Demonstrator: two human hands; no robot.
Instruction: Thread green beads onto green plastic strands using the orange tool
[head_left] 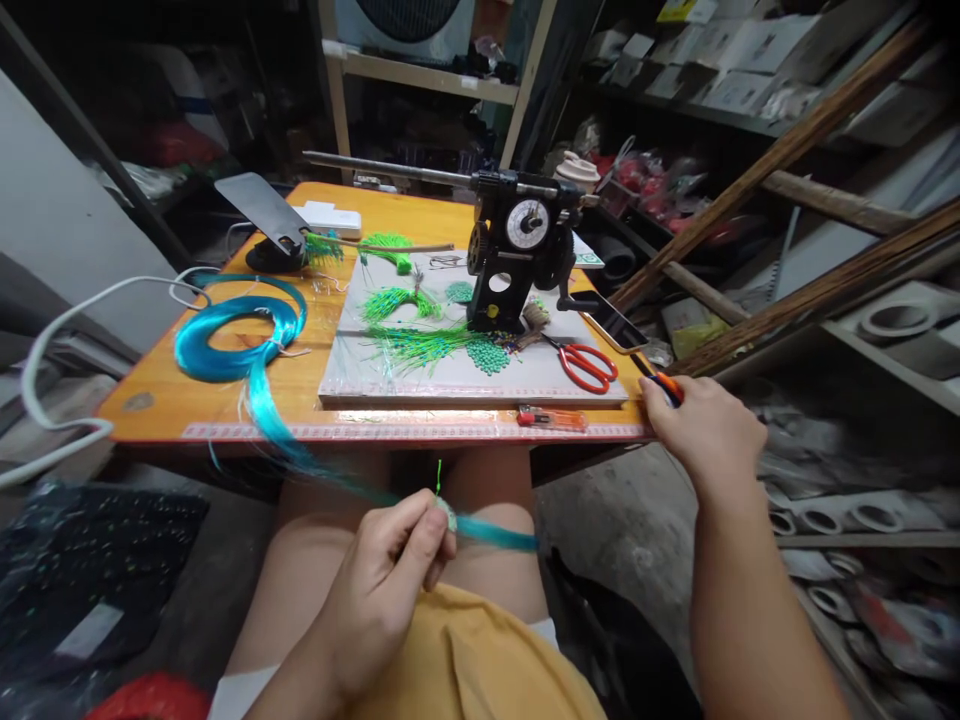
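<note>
My left hand (405, 545) is closed in a pinch over my lap. Between thumb and fingers it grips a small pale green round piece (446, 514), mostly covered by the fingers, with a bright green thread (439, 475) sticking up. A strand of turquoise fibre (495, 532) extends right from the pinch, and more fibre leads up to the coil (196, 345) on the table. My right hand (709, 430) is wrapped round an orange-and-black handled tool (666, 385) at the table's right edge; its kind is hidden.
A black hand-cranked counter machine (501, 270) stands on a grey board (360, 375). Green thread bundles (420, 345), green beads (487, 356) and red-handled scissors (589, 368) lie around it. An orange cutter (551, 418), a phone (615, 325) and a phone stand (262, 212) are nearby. A wooden ladder (787, 150) leans at right.
</note>
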